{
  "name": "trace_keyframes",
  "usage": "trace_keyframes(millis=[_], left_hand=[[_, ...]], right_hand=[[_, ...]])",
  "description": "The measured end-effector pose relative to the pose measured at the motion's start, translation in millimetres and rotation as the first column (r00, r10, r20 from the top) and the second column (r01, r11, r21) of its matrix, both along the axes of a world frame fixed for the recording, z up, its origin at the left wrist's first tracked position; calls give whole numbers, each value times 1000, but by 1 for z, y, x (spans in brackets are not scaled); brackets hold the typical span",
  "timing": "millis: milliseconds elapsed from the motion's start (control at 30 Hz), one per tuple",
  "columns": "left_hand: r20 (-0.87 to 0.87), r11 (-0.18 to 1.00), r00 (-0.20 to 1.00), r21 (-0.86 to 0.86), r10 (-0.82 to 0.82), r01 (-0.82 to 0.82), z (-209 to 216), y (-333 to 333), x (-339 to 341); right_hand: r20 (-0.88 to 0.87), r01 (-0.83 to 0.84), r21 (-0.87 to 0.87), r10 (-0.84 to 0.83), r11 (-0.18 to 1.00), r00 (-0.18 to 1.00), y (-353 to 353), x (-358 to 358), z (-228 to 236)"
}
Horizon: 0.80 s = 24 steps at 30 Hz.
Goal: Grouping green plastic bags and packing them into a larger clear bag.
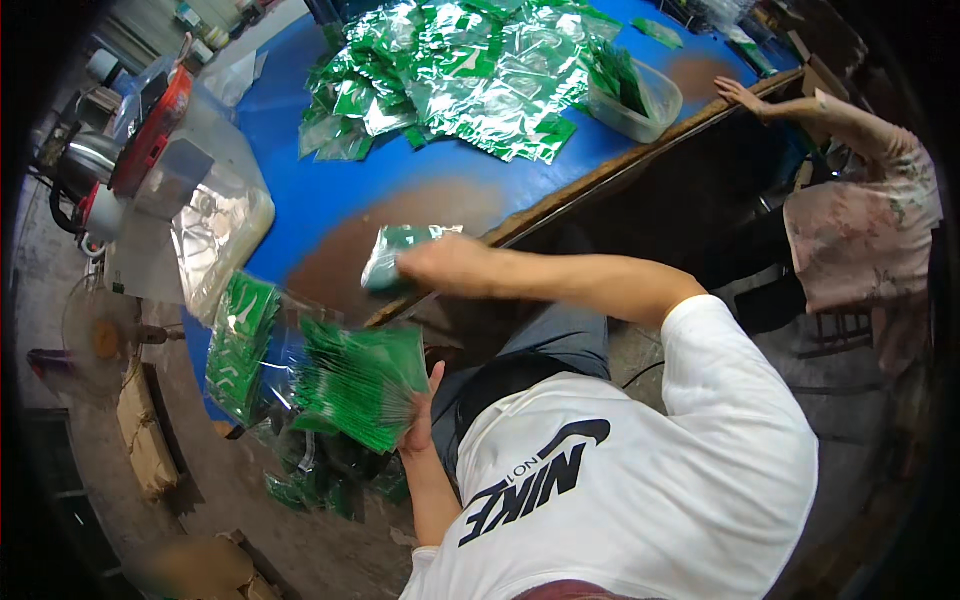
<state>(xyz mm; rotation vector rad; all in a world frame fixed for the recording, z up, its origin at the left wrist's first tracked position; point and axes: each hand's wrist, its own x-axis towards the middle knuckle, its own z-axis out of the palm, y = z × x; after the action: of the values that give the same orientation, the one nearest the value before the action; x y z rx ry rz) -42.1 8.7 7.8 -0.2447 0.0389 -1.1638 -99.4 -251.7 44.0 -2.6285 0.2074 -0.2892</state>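
A thick fanned stack of green packets (360, 385) rests against my left hand (418, 425), which is closed on its near right edge. Part of the fingers is hidden under the stack. Over the worn brown corner of the blue table, my right hand (445, 265) pinches a single green and silver packet (385, 262); both are smeared by motion. Left of the stack lies another bundle of green packets (243, 335), with shiny clear plastic between the two. A big loose heap of green and silver packets (470, 75) covers the table's far part.
A clear tub (660, 105) holding green packets stands by the table's wooden edge (600, 185). At left are a large translucent bin (150, 245) with a red rim, a kettle (90, 155) and a fan (105, 335). Another person (860, 220) leans a hand on the table at right.
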Motion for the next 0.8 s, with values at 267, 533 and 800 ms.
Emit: trace_keyframes(millis=[267,533,800], left_hand=[[-190,993,979,112,68,-47,-52,34,32],[607,963,793,238,-43,-130,-29,-54,117],[811,742,-373,108,-450,-661,34,-139,129]], right_hand=[[822,742,-71,-382,667,421,-158,-42,73],[103,345,637,-520,690,848,-98,-19,73],[435,-189,341,24,921,900,-48,32,-20]])
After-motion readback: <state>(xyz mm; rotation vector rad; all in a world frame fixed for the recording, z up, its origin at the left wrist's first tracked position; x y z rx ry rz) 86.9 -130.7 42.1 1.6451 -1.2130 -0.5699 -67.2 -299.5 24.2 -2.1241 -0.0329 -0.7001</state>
